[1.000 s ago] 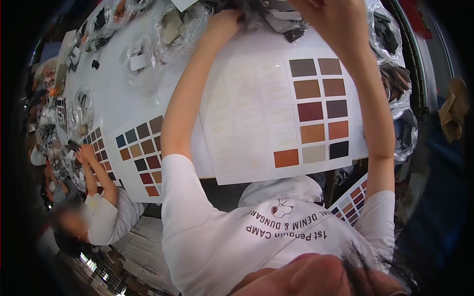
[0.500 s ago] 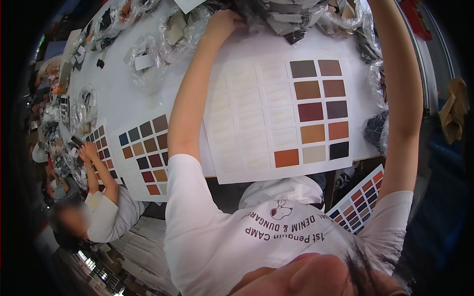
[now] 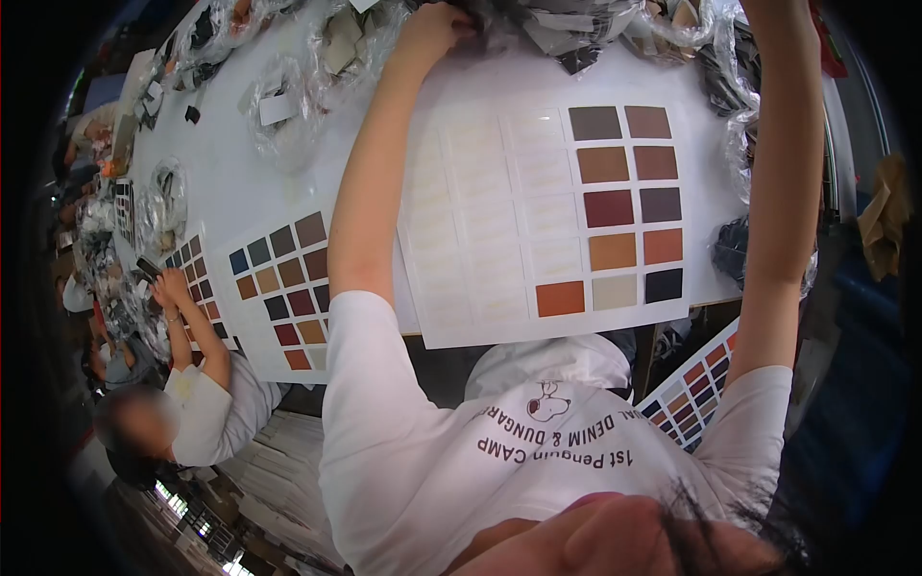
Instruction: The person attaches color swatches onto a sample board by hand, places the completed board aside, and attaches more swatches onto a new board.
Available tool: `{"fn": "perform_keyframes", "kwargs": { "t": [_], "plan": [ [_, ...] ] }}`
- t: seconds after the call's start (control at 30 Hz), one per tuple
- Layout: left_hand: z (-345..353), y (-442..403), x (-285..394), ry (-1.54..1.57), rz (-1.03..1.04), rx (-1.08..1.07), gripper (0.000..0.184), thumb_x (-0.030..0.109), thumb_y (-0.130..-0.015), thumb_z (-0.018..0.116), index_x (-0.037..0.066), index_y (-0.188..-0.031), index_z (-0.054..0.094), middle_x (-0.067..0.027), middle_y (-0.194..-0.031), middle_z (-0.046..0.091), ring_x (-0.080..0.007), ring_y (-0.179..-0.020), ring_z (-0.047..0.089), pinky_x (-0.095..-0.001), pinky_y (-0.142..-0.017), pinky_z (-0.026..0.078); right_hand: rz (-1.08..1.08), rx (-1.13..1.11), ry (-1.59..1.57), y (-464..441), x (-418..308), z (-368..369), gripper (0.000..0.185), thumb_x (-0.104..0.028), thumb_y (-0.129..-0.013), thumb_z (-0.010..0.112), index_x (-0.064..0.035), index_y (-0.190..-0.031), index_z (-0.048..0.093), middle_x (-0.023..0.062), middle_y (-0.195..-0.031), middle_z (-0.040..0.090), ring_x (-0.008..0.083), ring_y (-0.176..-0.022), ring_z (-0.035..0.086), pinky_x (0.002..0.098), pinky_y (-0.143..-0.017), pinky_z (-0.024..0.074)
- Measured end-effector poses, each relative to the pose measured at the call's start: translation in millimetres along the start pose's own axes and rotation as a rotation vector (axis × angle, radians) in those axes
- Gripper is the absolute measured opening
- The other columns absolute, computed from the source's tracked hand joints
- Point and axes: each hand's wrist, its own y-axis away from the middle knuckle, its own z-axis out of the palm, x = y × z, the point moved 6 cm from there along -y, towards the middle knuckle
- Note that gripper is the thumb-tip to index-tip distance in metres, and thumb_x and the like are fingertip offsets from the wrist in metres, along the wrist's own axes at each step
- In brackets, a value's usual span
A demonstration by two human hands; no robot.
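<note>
My left hand is at the top of the view, with its fingers curled in against dark material beside a clear plastic bag of dark swatches. The fingertips are partly hidden, and what they hold cannot be made out. My right forearm stretches up the right side and leaves the frame, so the right hand is out of sight. Between the arms lies a white swatch card. Its two right columns carry coloured swatches, with one orange swatch in the bottom row further left. Its other spaces show pale glue-like marks.
Plastic bags of swatches line the table's far side. A filled swatch card lies left, near a co-worker's hands holding a dark object. Another card shows below the table edge, right. Brown paper stands far right.
The view has shifted slightly. My left hand sits a little higher in the frame, still at the dark material. My right forearm has moved slightly right in the frame.
</note>
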Motion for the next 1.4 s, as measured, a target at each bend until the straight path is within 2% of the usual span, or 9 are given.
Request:
{"fn": "perform_keyframes", "kwargs": {
  "t": [0.17,0.33,0.57,0.63,0.77,0.93,1.07,1.17,1.4],
  "plan": [
    [10,-9,-10,0.071,0.208,0.109,0.020,0.020,-0.080,0.067,0.002,-0.084,0.073,-0.0186,-0.084,0.070,-0.0347,-0.078,0.067,-0.0407,-0.071,0.053,0.083,-0.063,-0.548,93,-5,-39,0.013,-0.009,-0.092,0.058,-0.0019,-0.097,0.068,0.0055,-0.076,0.066,0.0115,-0.066,0.062,0.0243,-0.058,0.0483],
    [-1,-3,3,-0.089,0.167,0.232,0.017,0.017,-0.081,0.063,0.003,-0.083,0.072,-0.0172,-0.080,0.069,-0.0366,-0.075,0.065,-0.0435,-0.069,0.052,0.448,-0.561,-0.903,196,7,-17,0.023,-0.007,-0.087,0.066,0.0052,-0.107,0.065,0.0102,-0.106,0.069,0.0125,-0.090,0.058,0.0266,-0.085,0.0432],
    [-29,72,54,-0.249,-0.044,0.587,0.017,0.016,-0.087,0.056,0.005,-0.094,0.068,-0.0201,-0.097,0.063,-0.0385,-0.083,0.063,-0.0482,-0.073,0.051,0.903,-0.457,-0.805,308,1,9,0.020,0.000,-0.085,0.067,-0.0011,-0.105,0.063,0.0033,-0.077,0.066,0.0058,-0.066,0.055,0.0197,-0.061,0.0428],
    [-33,114,79,-0.318,-0.068,0.588,0.020,0.022,-0.087,0.063,0.008,-0.099,0.072,-0.0113,-0.077,0.070,-0.0216,-0.069,0.067,-0.0342,-0.061,0.051,1.027,-0.498,-0.809,345,3,19,0.020,0.000,-0.086,0.066,-0.0003,-0.106,0.062,0.0030,-0.074,0.064,0.0059,-0.064,0.052,0.0200,-0.059,0.0424],
    [-9,189,113,0.368,-0.048,0.545,0.014,0.008,-0.092,0.058,0.005,-0.101,0.068,-0.0064,-0.090,0.070,-0.0201,-0.078,0.065,-0.0298,-0.057,0.050,1.216,-0.654,-1.024,379,-12,46,0.007,-0.003,-0.089,0.066,0.0002,-0.087,0.059,-0.0023,-0.064,0.056,0.0017,-0.056,0.044,0.0186,-0.053,0.0383],
    [1,253,130,0.237,-0.092,0.633,0.020,0.002,-0.085,0.068,0.000,-0.104,0.067,-0.0054,-0.086,0.069,-0.0172,-0.073,0.061,-0.0267,-0.057,0.049,1.309,-0.772,-1.081,374,-29,74,0.014,-0.007,-0.086,0.069,-0.0003,-0.080,0.059,-0.0020,-0.059,0.055,0.0024,-0.050,0.044,0.0189,-0.049,0.0374],
    [9,285,132,0.422,-0.319,0.494,0.024,-0.001,-0.081,0.071,0.003,-0.103,0.064,-0.0068,-0.077,0.065,-0.0195,-0.068,0.060,-0.0296,-0.062,0.049,1.282,-0.875,-0.998,375,-35,86,0.017,-0.009,-0.084,0.072,-0.0003,-0.078,0.059,-0.0002,-0.058,0.058,0.0032,-0.049,0.047,0.0199,-0.045,0.0364],
    [30,301,132,0.414,-0.154,0.287,0.029,0.001,-0.087,0.065,0.003,-0.117,0.060,-0.0090,-0.076,0.063,-0.0198,-0.068,0.060,-0.0276,-0.070,0.049,1.282,-0.890,-0.965,371,-35,87,0.017,-0.009,-0.084,0.072,-0.0001,-0.078,0.060,0.0004,-0.058,0.058,0.0035,-0.048,0.046,0.0204,-0.044,0.0357],
    [60,297,160,0.278,-0.028,0.095,0.032,-0.001,-0.081,0.064,0.002,-0.112,0.062,-0.0056,-0.100,0.066,-0.0263,-0.109,0.056,-0.0404,-0.089,0.042,1.265,-0.925,-0.907,372,-35,90,0.017,-0.010,-0.083,0.073,0.0006,-0.077,0.061,0.0007,-0.058,0.059,0.0040,-0.046,0.046,0.0213,-0.043,0.0339]
  ]
}}
